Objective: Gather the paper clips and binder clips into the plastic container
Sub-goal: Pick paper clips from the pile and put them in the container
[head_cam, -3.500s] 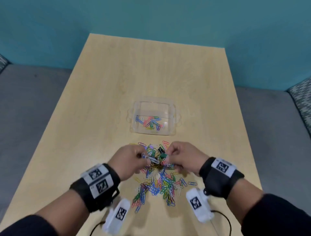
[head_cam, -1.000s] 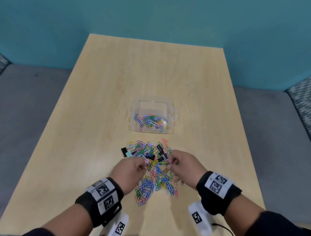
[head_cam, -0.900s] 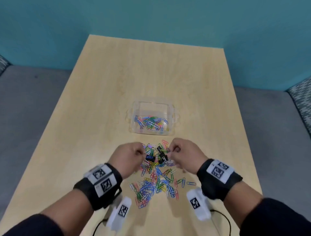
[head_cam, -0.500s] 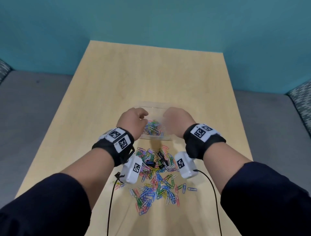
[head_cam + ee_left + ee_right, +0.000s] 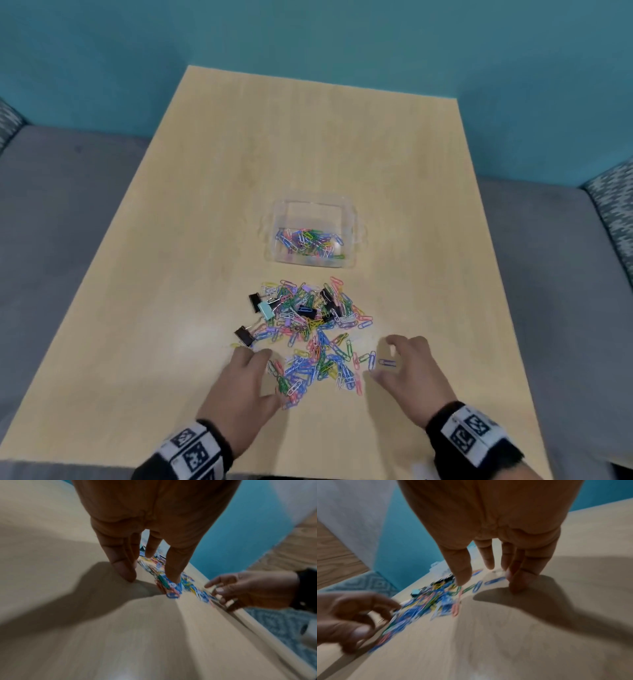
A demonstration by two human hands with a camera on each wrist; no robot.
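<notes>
The clear plastic container [image 5: 354,219] stands mid-table with several coloured paper clips in it. Nearer to me lies the pile of paper clips [image 5: 310,330] with black binder clips [image 5: 244,336] and a mint binder clip [image 5: 265,309] mixed in. My left hand [image 5: 269,375] is open at the pile's near left, fingers spread down on the table, and its fingertips [image 5: 173,579] touch clips. My right hand [image 5: 380,358] is open at the near right, its fingertips [image 5: 516,586] on the wood. A blue paper clip [image 5: 387,362] lies between its thumb and forefinger.
The light wooden table [image 5: 308,137] runs back to a teal wall. Its near edge is just behind my wrists and its right edge is a short way past my right hand. A grey sofa [image 5: 61,212] flanks both sides.
Half a second ago both hands were over the container. Both have pulled back to the near end of the pile and opened, and the container holds more clips than a second ago.
</notes>
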